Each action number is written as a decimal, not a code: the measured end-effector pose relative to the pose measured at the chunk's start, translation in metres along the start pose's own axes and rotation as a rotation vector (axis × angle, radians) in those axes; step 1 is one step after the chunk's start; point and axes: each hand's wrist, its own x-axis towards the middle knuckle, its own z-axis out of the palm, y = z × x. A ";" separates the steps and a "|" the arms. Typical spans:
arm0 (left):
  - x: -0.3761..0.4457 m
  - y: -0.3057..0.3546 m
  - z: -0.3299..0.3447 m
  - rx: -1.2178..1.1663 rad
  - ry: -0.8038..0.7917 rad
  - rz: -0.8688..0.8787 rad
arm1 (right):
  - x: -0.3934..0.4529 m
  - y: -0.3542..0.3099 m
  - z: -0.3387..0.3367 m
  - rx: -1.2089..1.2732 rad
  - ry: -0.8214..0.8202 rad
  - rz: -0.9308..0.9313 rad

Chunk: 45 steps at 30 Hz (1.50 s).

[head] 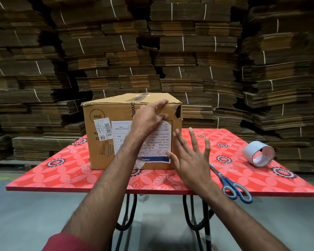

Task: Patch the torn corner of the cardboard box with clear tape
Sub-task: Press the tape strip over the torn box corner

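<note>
A brown cardboard box [101, 142] with white labels on its front stands on the red floral table [62, 171]. Its upper right corner is torn open, a dark hole [178, 112]. My left hand [150, 117] rests on the box's front near the top edge, fingers spread, just left of the tear. Lower down, my right hand [191, 158] hovers open in front of the box's lower right part, fingers apart, holding nothing. A roll of clear tape [259, 153] lies on the table at the right, apart from both hands.
Blue-handled scissors [230, 185] lie near the table's front edge, right of my right hand. Tall stacks of flattened cardboard [170, 51] fill the background behind the table. Black metal table legs [192, 218] show below over a grey floor.
</note>
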 end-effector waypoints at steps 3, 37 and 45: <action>0.000 0.000 0.000 0.004 0.004 0.002 | 0.015 0.004 -0.017 0.053 0.083 -0.031; 0.002 -0.001 0.004 -0.091 -0.019 -0.017 | 0.082 0.007 -0.014 1.178 -0.126 0.253; 0.001 -0.001 0.005 -0.109 -0.012 -0.016 | 0.042 0.008 0.008 0.952 -0.124 0.238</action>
